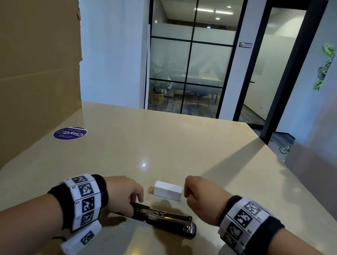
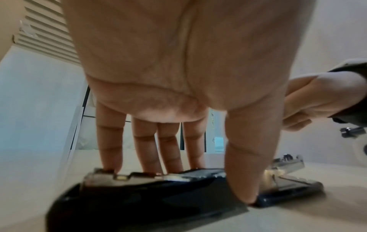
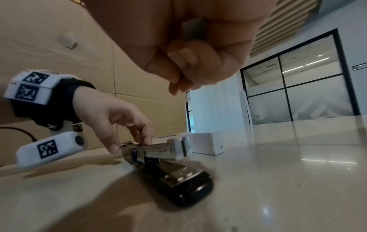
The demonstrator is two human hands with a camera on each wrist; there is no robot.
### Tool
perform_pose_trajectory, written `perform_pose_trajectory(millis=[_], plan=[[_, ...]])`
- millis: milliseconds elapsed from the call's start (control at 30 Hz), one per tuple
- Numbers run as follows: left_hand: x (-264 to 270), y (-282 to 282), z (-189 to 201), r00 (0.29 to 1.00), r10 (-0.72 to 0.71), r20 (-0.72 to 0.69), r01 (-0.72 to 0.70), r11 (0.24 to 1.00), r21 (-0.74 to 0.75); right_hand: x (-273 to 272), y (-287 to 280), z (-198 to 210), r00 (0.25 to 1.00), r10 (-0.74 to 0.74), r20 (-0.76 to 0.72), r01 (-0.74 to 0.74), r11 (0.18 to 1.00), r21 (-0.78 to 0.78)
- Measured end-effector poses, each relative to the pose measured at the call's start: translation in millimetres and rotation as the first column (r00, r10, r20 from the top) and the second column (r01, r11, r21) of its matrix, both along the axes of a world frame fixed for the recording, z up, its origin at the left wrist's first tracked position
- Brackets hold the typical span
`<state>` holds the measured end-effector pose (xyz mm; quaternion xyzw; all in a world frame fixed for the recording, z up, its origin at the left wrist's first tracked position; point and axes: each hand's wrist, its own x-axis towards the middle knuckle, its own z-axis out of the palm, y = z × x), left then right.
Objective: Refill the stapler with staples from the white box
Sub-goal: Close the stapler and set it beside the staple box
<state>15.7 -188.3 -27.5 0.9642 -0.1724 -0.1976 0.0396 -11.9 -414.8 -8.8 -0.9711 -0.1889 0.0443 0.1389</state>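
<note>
A black stapler [image 1: 172, 222] lies near the front of the beige table [image 1: 161, 139], its lid folded back and the metal staple channel [image 3: 158, 149] bare. My left hand [image 1: 135, 202] holds the lid end, with the fingers [image 2: 157, 150] on its far side and the thumb [image 2: 248, 180] on the near side. The white box [image 1: 168, 190] stands shut just behind the stapler. To the right of the box hovers my right hand [image 1: 187, 196], curled round a grey strip of staples [image 3: 193, 30] above the stapler [image 3: 178, 180].
A tall cardboard box [image 1: 23, 60] stands along the table's left side, with a round purple sticker [image 1: 70, 133] beside it on the tabletop. Beyond the far edge are glass partitions [image 1: 190, 49] and a doorway.
</note>
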Motion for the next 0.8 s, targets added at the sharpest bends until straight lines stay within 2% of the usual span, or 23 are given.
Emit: perform_pose_trajectory(millis=[267, 500, 800], plan=[[-10, 1, -13, 0.998, 0.017, 0.056, -0.015, 0.999, -0.043, 7, 6, -16, 0.996, 0.089, -0.01, -0.089, 0.988, -0.129], [-13, -3, -12, 0.998, 0.014, 0.06, -0.012, 0.999, -0.037, 14, 20, -27, 0.978, 0.183, -0.104, -0.195, 0.973, -0.124], [-13, -4, -11, 0.999, 0.025, 0.047, -0.023, 0.999, -0.047, 13, 22, -39, 0.968, 0.157, -0.194, -0.181, 0.977, -0.11]])
